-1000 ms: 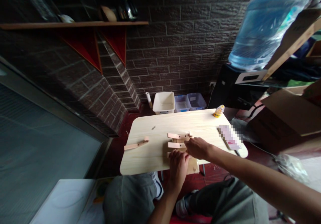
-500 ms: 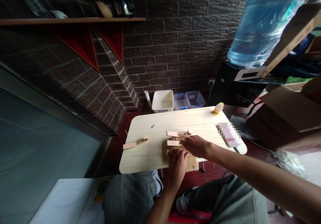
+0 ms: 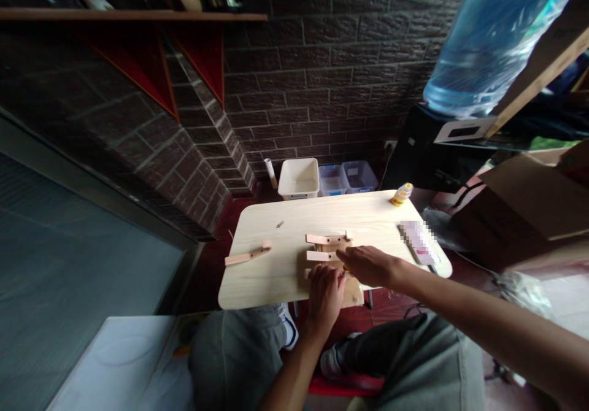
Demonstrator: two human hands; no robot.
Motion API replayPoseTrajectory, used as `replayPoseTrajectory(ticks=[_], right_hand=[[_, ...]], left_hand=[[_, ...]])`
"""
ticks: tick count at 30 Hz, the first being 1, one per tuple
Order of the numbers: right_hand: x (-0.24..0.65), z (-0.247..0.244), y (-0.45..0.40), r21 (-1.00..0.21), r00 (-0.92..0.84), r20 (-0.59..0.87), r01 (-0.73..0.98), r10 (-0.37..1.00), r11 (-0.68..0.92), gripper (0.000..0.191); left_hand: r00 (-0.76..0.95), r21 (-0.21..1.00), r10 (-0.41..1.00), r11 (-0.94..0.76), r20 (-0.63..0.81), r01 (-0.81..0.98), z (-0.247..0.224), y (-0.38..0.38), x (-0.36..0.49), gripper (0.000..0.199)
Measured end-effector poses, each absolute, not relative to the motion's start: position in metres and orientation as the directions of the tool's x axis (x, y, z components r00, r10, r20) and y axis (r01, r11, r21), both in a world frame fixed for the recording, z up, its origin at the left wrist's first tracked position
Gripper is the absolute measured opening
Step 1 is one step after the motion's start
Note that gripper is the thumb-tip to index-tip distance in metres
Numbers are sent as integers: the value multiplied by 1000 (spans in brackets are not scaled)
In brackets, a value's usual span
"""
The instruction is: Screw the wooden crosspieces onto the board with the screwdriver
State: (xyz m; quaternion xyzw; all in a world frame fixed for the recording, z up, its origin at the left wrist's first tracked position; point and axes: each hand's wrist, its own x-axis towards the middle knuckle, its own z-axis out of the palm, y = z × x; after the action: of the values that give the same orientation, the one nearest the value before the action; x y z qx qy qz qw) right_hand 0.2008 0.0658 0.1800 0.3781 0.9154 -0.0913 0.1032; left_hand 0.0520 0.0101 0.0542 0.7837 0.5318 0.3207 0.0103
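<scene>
A small wooden assembly of pale strips with dark holes lies at the table's near edge; its far strip (image 3: 327, 239) and middle strip (image 3: 321, 256) show, while my hands cover much of the rest. My left hand (image 3: 326, 285) is closed over the near strip (image 3: 309, 273), fingers curled. Just right of it, my right hand (image 3: 368, 264) is closed over the assembly, with a small yellowish bit at its fingers that is too small to name. Below the hands a flat wooden board (image 3: 353, 294) sticks out past the table edge. A separate bent wooden strip (image 3: 248, 256) lies to the left.
On the pale table (image 3: 262, 288) are small dark metal pieces (image 3: 280, 224), a yellow-capped bottle (image 3: 402, 194) and a blurred phone-like slab (image 3: 418, 242). Behind it stand a white bin (image 3: 299, 178) and two bluish bins (image 3: 359, 176). My knees are under the near edge.
The whole view has shifted slightly with my head. My right hand has moved a little toward me and right over the wooden assembly; my left hand stays in place on it.
</scene>
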Motion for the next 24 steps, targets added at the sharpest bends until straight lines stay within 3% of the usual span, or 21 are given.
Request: replayPoseTrajectory(ticks=[5,11,15,24], right_hand=[[195,185,72,-46,-688,-280,706,669,707,31],[194,184,69,-61,-590,-267,799,762,598,33],[195,187,63,-60,-633,-259,764,730,642,36],[192,196,68,-56,-637,-302,754,709,654,23]], left_hand=[[200,364,845,-412,496,835,56,10,54,4],[199,354,840,-412,505,840,55,9,54,6],[199,343,832,-415,517,843,54,9,53,4],[200,371,835,-426,513,825,54,11,53,2]])
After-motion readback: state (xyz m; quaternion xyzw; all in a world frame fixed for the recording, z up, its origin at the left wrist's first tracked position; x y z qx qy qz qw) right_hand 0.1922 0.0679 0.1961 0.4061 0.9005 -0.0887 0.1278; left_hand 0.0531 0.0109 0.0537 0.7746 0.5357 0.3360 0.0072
